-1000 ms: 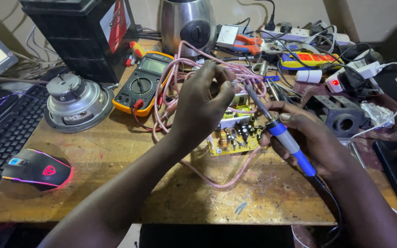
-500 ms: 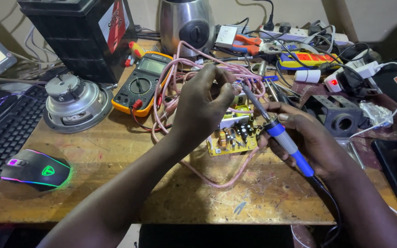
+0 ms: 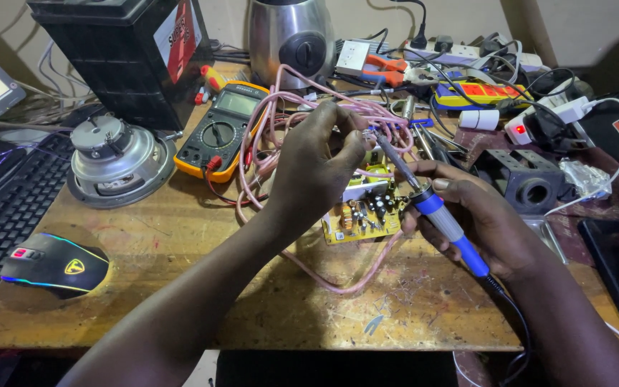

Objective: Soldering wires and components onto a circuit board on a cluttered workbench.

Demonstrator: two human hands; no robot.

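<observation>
My left hand [image 3: 317,168] is raised over a yellow circuit board [image 3: 364,218], its fingertips pinched on a thin piece of wire or solder near the tangle of pink wires [image 3: 288,122]. My right hand [image 3: 478,222] grips a soldering iron [image 3: 435,208] with a blue and grey handle. The iron's metal tip points up and left and meets my left fingertips just above the board. Small capacitors and coils stand on the board. Part of the board is hidden behind my left hand.
An orange multimeter [image 3: 218,129], a loose speaker [image 3: 114,159], a black battery [image 3: 127,57] and a steel kettle [image 3: 291,36] stand at the back. A lit mouse [image 3: 55,263] and keyboard [image 3: 5,208] lie left. Power strips, cables and a black metal block [image 3: 528,183] crowd the right.
Both hands stay in nearly the same place; the iron's tip has crept slightly toward my left fingertips. The mouse's light has changed colour.
</observation>
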